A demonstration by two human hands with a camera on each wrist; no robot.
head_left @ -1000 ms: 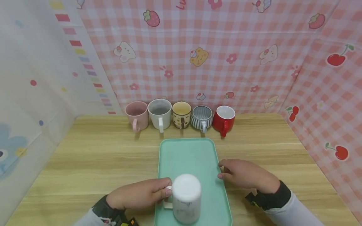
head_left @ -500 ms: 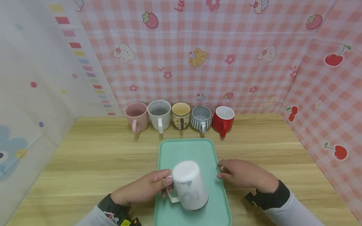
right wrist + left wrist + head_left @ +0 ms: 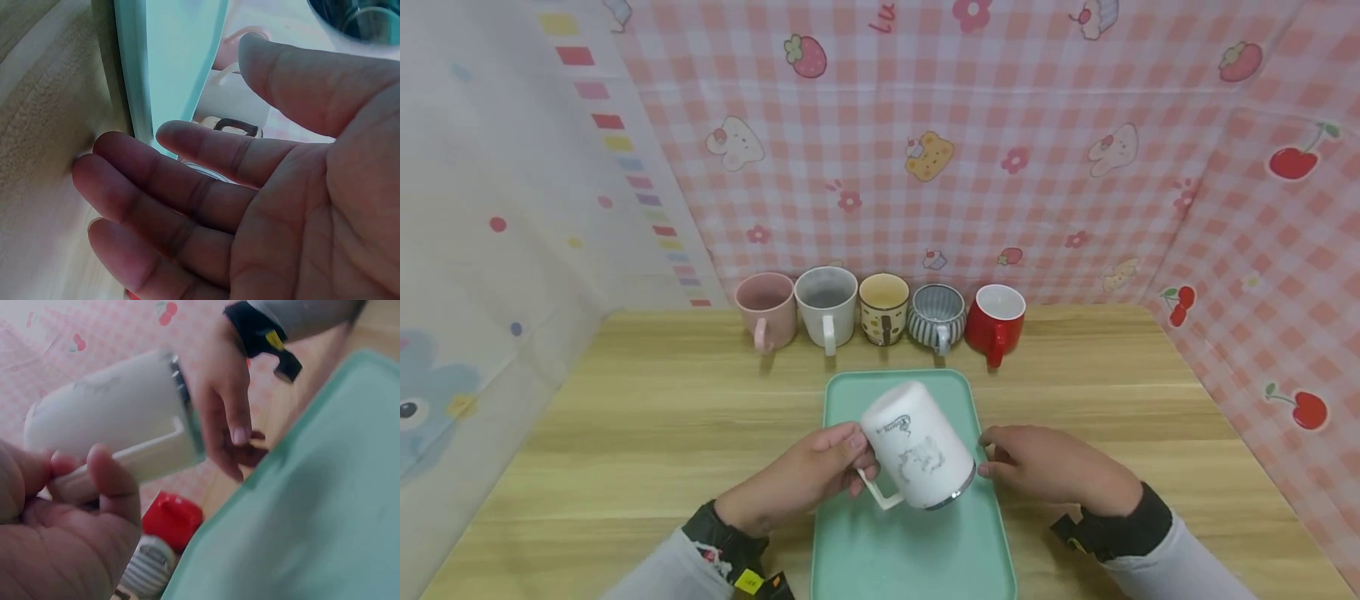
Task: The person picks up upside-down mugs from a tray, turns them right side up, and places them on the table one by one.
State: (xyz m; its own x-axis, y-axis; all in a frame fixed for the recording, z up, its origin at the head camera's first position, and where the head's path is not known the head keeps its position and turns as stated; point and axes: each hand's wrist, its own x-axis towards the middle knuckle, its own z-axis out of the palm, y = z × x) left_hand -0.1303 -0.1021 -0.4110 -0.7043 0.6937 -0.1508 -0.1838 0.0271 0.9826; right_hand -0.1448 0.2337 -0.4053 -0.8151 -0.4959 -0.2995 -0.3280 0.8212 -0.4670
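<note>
My left hand [image 3: 823, 467] grips the handle of a white mug [image 3: 921, 454] with grey print and a shiny metal rim. The mug hangs tilted over the green tray [image 3: 917, 558], its base up to the left and its mouth down to the right. In the left wrist view, fingers and thumb close round the handle [image 3: 150, 453]. My right hand [image 3: 1060, 467] lies at the tray's right edge, fingers loosely bent and holding nothing. From the right wrist, its palm and fingers [image 3: 187, 200] show beside the tray wall, and the mug's dark inside [image 3: 362, 19] appears above the thumb.
Behind the tray, mugs stand in a row: pink [image 3: 767, 312], white [image 3: 827, 308], yellow patterned [image 3: 883, 308], grey striped [image 3: 936, 317] and red [image 3: 996, 325]. Their handles face me. A pink checked cloth [image 3: 850, 125] hangs behind the wooden table [image 3: 662, 417].
My left hand has raised the white mug and carried it forward over the tray. From bottom-up it has tilted, its mouth swinging right. The right hand has stayed put.
</note>
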